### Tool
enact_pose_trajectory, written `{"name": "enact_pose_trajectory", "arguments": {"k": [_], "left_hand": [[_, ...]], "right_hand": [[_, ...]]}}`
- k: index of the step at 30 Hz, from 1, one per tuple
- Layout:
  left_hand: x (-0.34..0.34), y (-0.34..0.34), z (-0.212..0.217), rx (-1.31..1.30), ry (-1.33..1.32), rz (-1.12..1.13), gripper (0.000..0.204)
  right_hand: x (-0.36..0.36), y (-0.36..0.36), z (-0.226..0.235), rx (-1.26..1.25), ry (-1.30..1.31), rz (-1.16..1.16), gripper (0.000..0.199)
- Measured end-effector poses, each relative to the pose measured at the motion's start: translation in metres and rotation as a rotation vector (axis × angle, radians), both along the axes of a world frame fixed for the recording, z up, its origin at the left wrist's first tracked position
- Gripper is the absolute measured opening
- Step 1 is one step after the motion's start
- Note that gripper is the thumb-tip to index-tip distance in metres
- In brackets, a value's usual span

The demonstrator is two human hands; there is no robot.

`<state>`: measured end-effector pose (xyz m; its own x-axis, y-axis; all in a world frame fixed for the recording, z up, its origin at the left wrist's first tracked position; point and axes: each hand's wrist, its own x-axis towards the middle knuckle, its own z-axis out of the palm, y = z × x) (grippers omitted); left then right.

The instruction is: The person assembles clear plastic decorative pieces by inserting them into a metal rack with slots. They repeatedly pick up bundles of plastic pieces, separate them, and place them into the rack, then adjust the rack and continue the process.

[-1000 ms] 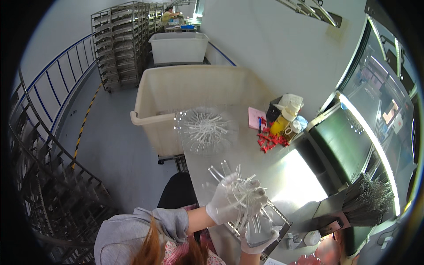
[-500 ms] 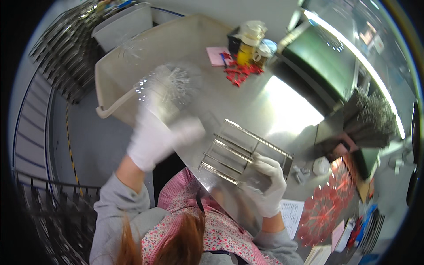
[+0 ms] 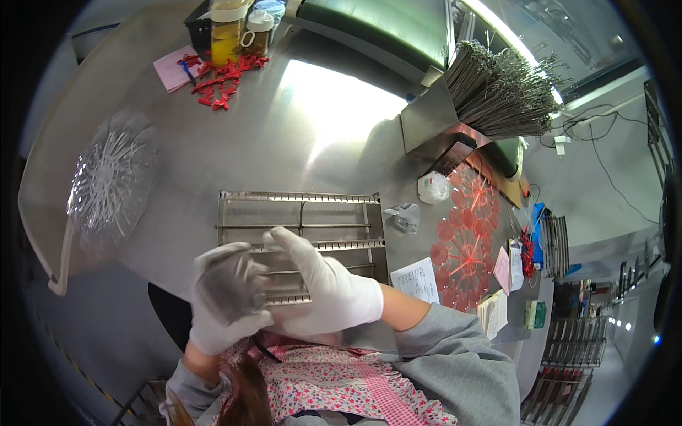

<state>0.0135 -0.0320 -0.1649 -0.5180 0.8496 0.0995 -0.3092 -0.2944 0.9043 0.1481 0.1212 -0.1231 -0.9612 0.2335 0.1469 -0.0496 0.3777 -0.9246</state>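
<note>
Both my hands wear white gloves and meet in front of a slotted metal rack (image 3: 304, 245) lying on the steel table. My left hand (image 3: 217, 330) is closed round a clear, shiny piece (image 3: 231, 284), too blurred to name exactly. Close against it, my right hand (image 3: 330, 291) is curved with thumb and fingers apart. Its fingertips reach toward the piece and partly cover the rack's near side; whether they touch the piece is unclear. To the left lies a pile of clear plastic sprues with round ends (image 3: 114, 177).
Red translucent disc sprues (image 3: 469, 245), a printed sheet (image 3: 416, 280), a white round container (image 3: 433, 187) and a small clear bag (image 3: 405, 218) lie right of the rack. Behind stand a metal bin of thin wires (image 3: 497, 89) and a green conveyor (image 3: 376, 32). Red scraps (image 3: 224, 77) lie far left.
The view has swung to the right. My left hand has come from the clear sprues to the rack's front with a clear piece in it. My right hand has left the rack's side and joined it.
</note>
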Motion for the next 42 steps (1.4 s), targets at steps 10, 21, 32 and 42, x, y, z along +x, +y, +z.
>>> {"name": "enact_pose_trajectory", "arguments": {"k": [10,21,32,42], "left_hand": [[-0.070,0.013,-0.012,0.049,1.003,0.107,0.059],[-0.093,0.015,-0.057,-0.326,0.013,0.423,0.084],[-0.093,0.033,-0.073,-0.632,0.347,0.354,0.084],[-0.096,0.029,-0.067,-0.650,0.525,0.372,0.084]], "right_hand": [[-0.073,0.020,-0.018,-0.632,-0.337,0.285,0.080],[-0.125,0.048,-0.065,-0.282,0.192,-0.216,0.073],[-0.144,0.039,-0.038,0.664,0.064,-0.007,0.024],[-0.039,0.089,-0.068,0.449,0.013,-0.309,0.029]]}}
